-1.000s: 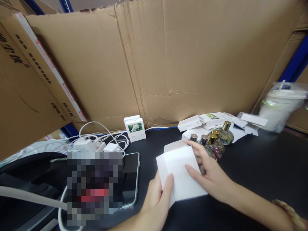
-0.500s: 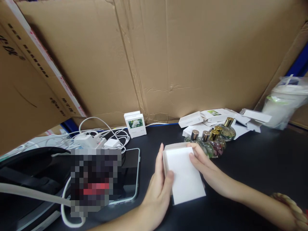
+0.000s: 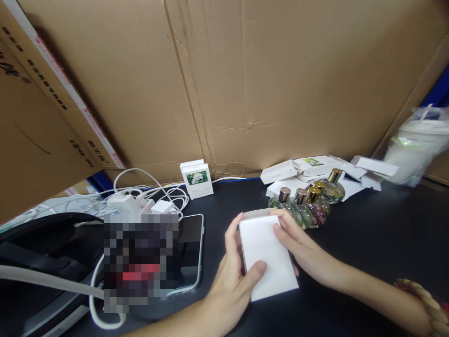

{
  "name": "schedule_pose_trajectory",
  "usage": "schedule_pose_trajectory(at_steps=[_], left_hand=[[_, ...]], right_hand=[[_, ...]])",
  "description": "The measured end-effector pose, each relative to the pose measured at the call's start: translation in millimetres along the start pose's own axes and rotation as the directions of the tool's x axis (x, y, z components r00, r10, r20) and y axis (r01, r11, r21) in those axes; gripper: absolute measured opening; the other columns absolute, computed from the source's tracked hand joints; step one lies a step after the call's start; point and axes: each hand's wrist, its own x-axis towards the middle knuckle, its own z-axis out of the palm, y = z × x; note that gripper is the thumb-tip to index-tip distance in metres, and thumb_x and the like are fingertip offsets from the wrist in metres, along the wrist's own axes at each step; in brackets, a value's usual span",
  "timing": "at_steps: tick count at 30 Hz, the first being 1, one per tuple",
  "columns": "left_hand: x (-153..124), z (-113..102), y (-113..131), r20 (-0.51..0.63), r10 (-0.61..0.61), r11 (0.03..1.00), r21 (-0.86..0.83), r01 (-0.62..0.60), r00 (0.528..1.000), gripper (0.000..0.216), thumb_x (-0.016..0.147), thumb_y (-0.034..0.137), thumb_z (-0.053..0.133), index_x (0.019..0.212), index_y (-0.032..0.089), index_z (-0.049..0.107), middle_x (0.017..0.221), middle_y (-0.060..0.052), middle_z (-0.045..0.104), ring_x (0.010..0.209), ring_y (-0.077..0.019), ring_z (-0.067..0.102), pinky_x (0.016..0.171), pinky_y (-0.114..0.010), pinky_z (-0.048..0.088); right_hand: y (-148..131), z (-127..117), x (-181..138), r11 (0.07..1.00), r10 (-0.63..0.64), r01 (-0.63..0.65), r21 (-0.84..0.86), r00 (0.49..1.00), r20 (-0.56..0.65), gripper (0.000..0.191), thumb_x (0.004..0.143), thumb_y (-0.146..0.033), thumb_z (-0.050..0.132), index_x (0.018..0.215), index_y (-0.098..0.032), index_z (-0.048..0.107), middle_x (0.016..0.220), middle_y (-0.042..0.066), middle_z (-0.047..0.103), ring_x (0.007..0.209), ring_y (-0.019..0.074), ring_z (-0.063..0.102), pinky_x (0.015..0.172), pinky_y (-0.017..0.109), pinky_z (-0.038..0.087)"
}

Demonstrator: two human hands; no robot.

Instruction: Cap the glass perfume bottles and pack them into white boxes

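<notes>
Between my two hands is a small white carton (image 3: 270,252), its plain face toward me and tilted a little. My left hand (image 3: 238,276) grips its left side, the thumb lying across the face. My right hand (image 3: 294,238) holds the upper right corner, thumb in front and fingers behind. A flap shows along the carton's top edge. Just beyond my right hand stand several round glass perfume bottles (image 3: 301,217) with gold and silver caps. Whatever the carton contains is hidden.
Flattened white cartons (image 3: 312,168) lie in a heap behind the bottles. Small boxes with a flower picture (image 3: 198,180) stand at the back. On the left are a tablet (image 3: 191,252), white cables (image 3: 175,196) and a black bag (image 3: 45,248). A bagged drink cup (image 3: 414,145) stands far right.
The left side of the carton has been pressed in, so it looks flatter. My left thumb has slid right across its face. The view has shifted slightly.
</notes>
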Motion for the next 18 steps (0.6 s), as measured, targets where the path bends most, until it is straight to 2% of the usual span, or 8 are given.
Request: schedule_pose_trajectory(at_steps=[4,8,12,18], left_hand=[[0.7,0.3,-0.1,0.007,0.015,0.999,-0.035,-0.015,1.000,0.075,0.086,0.048,0.051,0.135,0.024,-0.001,0.134,-0.012,0.045,0.118,-0.0212,0.049,0.099,-0.035,0.037],[1.3,1.3,0.9,0.002,0.011,0.999,-0.042,-0.011,1.000,0.072,0.086,0.048,0.052,0.132,0.023,0.003,0.131,-0.011,0.048,0.116,-0.0212,0.050,0.098,-0.035,0.036],[0.4,1.0,-1.4,-0.012,0.045,0.999,-0.011,-0.045,0.999,0.073,0.085,0.051,0.052,0.132,0.024,0.004,0.131,-0.011,0.047,0.115,-0.0220,0.050,0.097,-0.035,0.037],[-0.4,-1.3,-5.0,-0.014,0.032,0.997,0.067,-0.031,0.999,0.070,0.086,0.051,0.050,0.135,0.024,0.009,0.128,-0.009,0.048,0.110,-0.0215,0.052,0.094,-0.034,0.039]], right_hand=[[1.1,0.0,-0.2,1.000,-0.015,0.015,0.004,1.000,0.008,0.046,0.085,-0.063,0.037,0.112,-0.027,0.027,0.065,-0.009,0.044,0.042,0.0034,0.041,0.035,0.012,0.032],[0.2,-0.2,-1.2,1.000,-0.010,0.009,0.012,1.000,0.016,0.050,0.083,-0.065,0.039,0.113,-0.026,0.028,0.065,-0.009,0.044,0.043,0.0039,0.041,0.034,0.012,0.032],[-2.6,0.6,-1.8,0.999,-0.013,0.012,0.039,1.000,0.014,0.053,0.080,-0.067,0.042,0.113,-0.027,0.029,0.067,-0.008,0.045,0.045,0.0044,0.042,0.035,0.013,0.032],[-2.0,0.6,-1.5,0.999,-0.009,0.007,0.049,0.999,0.032,0.055,0.079,-0.069,0.042,0.112,-0.027,0.028,0.068,-0.007,0.044,0.045,0.0047,0.041,0.035,0.014,0.031]])
